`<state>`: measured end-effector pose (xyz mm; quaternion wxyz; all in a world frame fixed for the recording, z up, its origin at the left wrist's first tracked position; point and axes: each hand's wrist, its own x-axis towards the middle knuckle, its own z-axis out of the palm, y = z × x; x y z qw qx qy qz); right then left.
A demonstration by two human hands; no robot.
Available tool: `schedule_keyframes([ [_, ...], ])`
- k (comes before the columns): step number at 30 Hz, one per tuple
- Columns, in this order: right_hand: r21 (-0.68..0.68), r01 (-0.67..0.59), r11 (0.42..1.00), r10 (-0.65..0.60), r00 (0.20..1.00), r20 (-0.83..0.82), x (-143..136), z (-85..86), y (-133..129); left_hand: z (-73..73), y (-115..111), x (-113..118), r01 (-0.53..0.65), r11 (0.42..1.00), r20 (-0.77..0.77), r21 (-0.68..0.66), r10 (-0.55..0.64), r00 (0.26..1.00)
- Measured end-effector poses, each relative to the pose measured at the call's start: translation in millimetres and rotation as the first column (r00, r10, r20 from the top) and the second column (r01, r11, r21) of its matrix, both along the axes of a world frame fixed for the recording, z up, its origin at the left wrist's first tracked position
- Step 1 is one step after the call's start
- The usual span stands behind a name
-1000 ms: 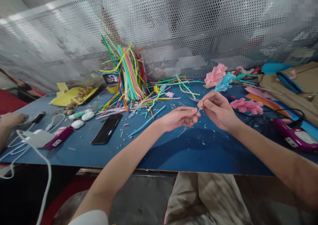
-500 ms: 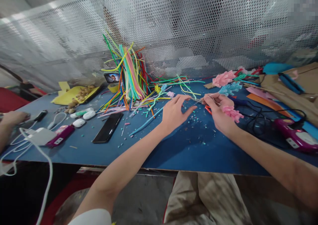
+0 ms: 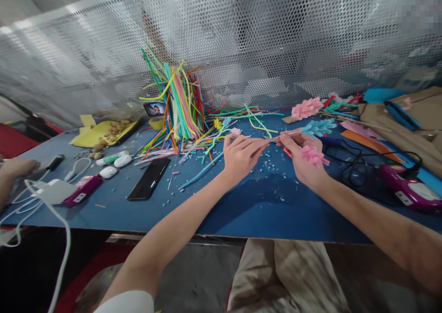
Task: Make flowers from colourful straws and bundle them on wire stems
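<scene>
My right hand (image 3: 304, 161) is closed on thin wire stems. A blue fluffy piece (image 3: 318, 127) and a pink one (image 3: 314, 156) stick out beside its fingers. My left hand (image 3: 243, 156) has thumb and fingers pinched together at the stems' tips, just left of the right fingertips. A larger pink fluffy piece (image 3: 306, 108) lies behind the right hand. Red handles (image 3: 287, 152) show under the right fingers. Small cut bits are scattered below both hands on the blue table (image 3: 255, 216).
Upright colourful pipe cleaners (image 3: 181, 103) stand behind, with loose ones around. A black phone (image 3: 149, 178), power strips, cables and a yellow sheet (image 3: 86, 138) lie left. Another person's hand (image 3: 20, 166) is at far left. Cables and a purple power strip (image 3: 410, 188) lie right.
My left thumb and fingers have closed together at the stems. The pink piece at my right hand has shifted slightly left and up.
</scene>
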<state>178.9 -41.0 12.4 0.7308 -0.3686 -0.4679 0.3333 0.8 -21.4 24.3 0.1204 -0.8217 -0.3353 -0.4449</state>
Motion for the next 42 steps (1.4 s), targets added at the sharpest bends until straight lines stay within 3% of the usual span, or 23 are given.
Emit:
schedule_keyframes([
  [3,0.040,-0.029,0.999,0.028,1.000,0.011,2,1.9,1,3.9,-4,4,0.027,0.991,0.077,-0.131,-0.017,0.997],
  [6,0.058,-0.063,0.996,0.061,0.997,0.042,7,5.3,2,9.4,-8,8,0.205,0.913,0.213,-0.353,-0.135,0.968],
  [8,0.064,-0.096,0.993,0.092,0.993,0.070,12,8.5,2,12.1,-9,8,0.415,0.767,0.368,-0.489,-0.249,0.896],
  [10,0.087,-0.173,0.981,0.164,0.982,0.098,18,12.0,2,13.2,-10,8,0.603,0.552,0.525,-0.576,-0.316,0.790],
  [13,0.122,-0.311,0.943,0.298,0.948,0.115,24,16.7,0,12.5,-9,6,0.735,0.259,0.658,-0.627,-0.329,0.677],
  [14,0.124,-0.333,0.935,0.320,0.941,0.112,24,17.6,0,12.0,-8,6,0.747,0.203,0.675,-0.632,-0.329,0.661],
  [16,0.119,-0.329,0.937,0.318,0.943,0.099,24,17.9,0,11.1,-7,6,0.753,0.174,0.679,-0.635,-0.338,0.651],
  [17,0.113,-0.306,0.945,0.296,0.950,0.095,23,17.0,0,10.7,-6,6,0.743,0.201,0.662,-0.638,-0.349,0.663],
  [18,0.103,-0.269,0.957,0.260,0.961,0.093,23,15.7,1,10.4,-6,6,0.721,0.264,0.628,-0.641,-0.360,0.690],
  [19,0.088,-0.226,0.970,0.219,0.971,0.092,22,13.9,3,10.0,-5,6,0.678,0.367,0.574,-0.637,-0.362,0.735],
  [22,0.032,-0.069,0.997,0.066,0.994,0.092,18,8.5,6,8.3,-6,7,0.391,0.789,0.298,-0.475,-0.273,0.914],
  [23,0.026,-0.019,0.999,0.016,0.995,0.099,17,7.3,6,7.6,-7,7,0.278,0.888,0.197,-0.366,-0.218,0.956],
  [24,0.031,0.028,0.999,-0.032,0.992,0.119,15,6.7,5,6.7,-7,7,0.186,0.949,0.111,-0.254,-0.163,0.980],
  [26,0.056,0.117,0.992,-0.126,0.975,0.182,11,6.7,2,5.0,-7,7,0.081,0.993,-0.001,-0.091,-0.081,0.997],
  [29,0.064,0.197,0.978,-0.208,0.933,0.293,6,8.4,-6,3.9,-7,7,-0.003,1.000,-0.064,0.015,0.004,0.998],
  [34,-0.032,0.211,0.977,-0.185,0.912,0.367,7,10.6,-14,6.6,-7,6,-0.065,0.986,-0.161,0.154,0.090,0.983],
  [37,0.016,0.206,0.978,-0.196,0.904,0.380,8,11.9,-16,7.4,-10,6,-0.042,0.989,-0.202,0.140,0.070,0.977],
  [42,0.050,0.104,0.993,-0.114,0.945,0.306,12,13.1,-8,7.0,-10,7,0.011,0.997,-0.152,-0.074,-0.022,0.988],
])
